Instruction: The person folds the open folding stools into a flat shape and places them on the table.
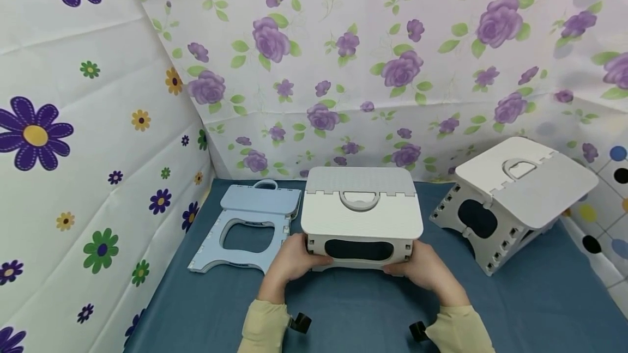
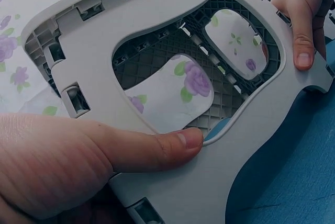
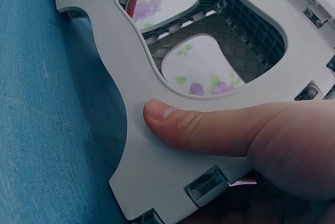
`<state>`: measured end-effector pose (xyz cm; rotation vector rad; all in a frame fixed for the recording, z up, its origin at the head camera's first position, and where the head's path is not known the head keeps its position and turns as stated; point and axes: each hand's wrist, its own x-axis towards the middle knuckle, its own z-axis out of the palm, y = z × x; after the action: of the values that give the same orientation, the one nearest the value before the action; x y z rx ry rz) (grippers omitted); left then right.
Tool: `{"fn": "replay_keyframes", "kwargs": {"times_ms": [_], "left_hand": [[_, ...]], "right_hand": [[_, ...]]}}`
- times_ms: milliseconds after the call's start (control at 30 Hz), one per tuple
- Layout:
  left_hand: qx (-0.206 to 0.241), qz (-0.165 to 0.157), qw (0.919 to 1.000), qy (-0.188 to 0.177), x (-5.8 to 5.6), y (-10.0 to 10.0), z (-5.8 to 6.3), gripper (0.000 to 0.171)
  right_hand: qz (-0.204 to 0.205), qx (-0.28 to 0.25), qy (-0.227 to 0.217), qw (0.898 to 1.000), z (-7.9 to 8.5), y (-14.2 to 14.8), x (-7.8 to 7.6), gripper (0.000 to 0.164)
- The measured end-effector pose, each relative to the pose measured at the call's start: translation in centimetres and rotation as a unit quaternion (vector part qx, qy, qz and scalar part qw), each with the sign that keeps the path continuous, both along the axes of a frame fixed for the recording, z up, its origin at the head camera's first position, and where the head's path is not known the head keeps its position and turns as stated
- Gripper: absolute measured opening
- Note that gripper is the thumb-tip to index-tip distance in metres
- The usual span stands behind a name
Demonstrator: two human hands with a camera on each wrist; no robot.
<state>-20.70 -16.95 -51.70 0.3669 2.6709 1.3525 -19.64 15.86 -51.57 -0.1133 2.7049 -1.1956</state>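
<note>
A white and grey folding stool [image 1: 362, 223], unfolded, stands in the middle of the cloth with its handle loop on top. My left hand [image 1: 293, 259] grips its front left leg corner. On the opposite corner, my right hand [image 1: 427, 267] has a matching hold. In the left wrist view the left thumb [image 2: 157, 150] lies across the front panel, its tip at the rim of the large opening. The right thumb [image 3: 193, 130] presses that panel below the opening in the right wrist view. Most other fingers are hidden beside or behind the legs.
A light blue folding stool [image 1: 255, 200] lies folded flat at the left, close to the left hand. Another white and grey stool [image 1: 549, 181] stands unfolded at the right. Blue cloth [image 1: 353, 309] covers the table; a flowered sheet [image 1: 343, 80] hangs behind.
</note>
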Motion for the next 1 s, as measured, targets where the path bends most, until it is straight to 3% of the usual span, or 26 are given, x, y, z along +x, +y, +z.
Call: {"fn": "replay_keyframes", "kwargs": {"times_ms": [1000], "left_hand": [[0.019, -0.012, 0.9997, -0.013, -0.15, -0.29, -0.08, 0.067]], "right_hand": [[0.023, -0.001, 0.009, 1.0, -0.31, 0.5, -0.11, 0.088]]}}
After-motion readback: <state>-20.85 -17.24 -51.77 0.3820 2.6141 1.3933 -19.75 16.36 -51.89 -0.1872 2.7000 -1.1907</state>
